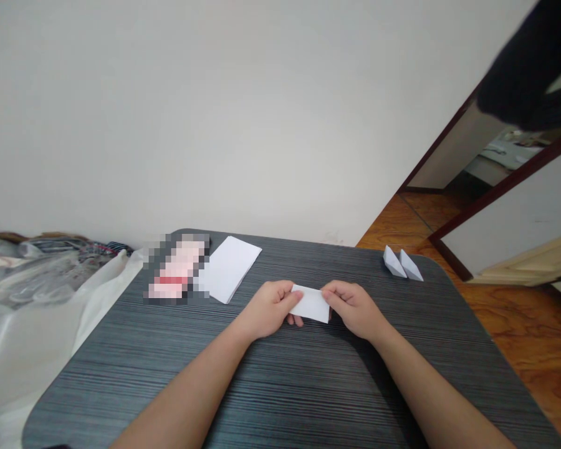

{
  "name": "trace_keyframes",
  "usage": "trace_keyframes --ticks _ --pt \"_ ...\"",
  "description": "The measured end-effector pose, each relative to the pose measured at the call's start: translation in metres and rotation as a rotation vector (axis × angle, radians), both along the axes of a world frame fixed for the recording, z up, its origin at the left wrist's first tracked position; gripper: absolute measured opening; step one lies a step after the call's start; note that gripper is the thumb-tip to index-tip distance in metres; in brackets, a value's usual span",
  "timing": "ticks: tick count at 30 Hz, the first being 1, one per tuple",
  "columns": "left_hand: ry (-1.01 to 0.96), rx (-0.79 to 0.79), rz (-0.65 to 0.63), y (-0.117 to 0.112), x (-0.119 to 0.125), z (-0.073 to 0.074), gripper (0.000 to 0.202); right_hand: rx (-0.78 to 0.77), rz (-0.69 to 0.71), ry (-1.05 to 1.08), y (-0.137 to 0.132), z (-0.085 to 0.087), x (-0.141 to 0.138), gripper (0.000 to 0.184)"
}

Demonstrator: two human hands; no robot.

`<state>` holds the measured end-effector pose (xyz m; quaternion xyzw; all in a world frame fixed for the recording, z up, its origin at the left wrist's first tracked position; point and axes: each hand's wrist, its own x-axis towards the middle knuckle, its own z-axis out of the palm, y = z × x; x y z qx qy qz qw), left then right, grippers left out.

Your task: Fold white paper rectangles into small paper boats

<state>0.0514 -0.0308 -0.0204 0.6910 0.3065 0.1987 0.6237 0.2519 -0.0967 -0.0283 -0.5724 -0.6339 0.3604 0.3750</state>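
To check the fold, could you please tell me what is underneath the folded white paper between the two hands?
Fingertips of the left hand show beneath the folded white paper, above the dark striped tabletop. The paper's underside is hidden, so nothing more shows.

No legible txt anywhere.

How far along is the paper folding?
Done: two paper boats look finished, standing near the far right corner of the table. In hand: a folded white strip, held between the left hand and right hand. Left: the white paper lying flat at the far side looks unused, though how many sheets it holds can't be seen.
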Motion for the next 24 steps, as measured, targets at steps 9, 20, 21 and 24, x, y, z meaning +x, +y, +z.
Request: trace_keyframes --ticks 9,20,21,24 --pt "-0.063 -0.027 0.039 0.004 -0.0001 -0.0041 0.031 -0.105 0.023 0.181 -0.0017 -0.0033 0.0023 0.028" --pt "-0.107 -0.097 0.104 0.005 0.0016 -0.0033 0.035 -0.068 0.079 0.419 -0.0017 -0.0073 -0.0003 0.037" --pt "-0.108 -0.101 0.097 0.0051 0.0015 -0.0034 0.035 -0.076 0.092 0.427 -0.0021 -0.0073 -0.0002 0.037" --pt "-0.097 -0.092 0.074 0.0047 0.0013 -0.003 0.034 -0.094 0.109 0.423 -0.0029 -0.0078 0.0009 0.033"
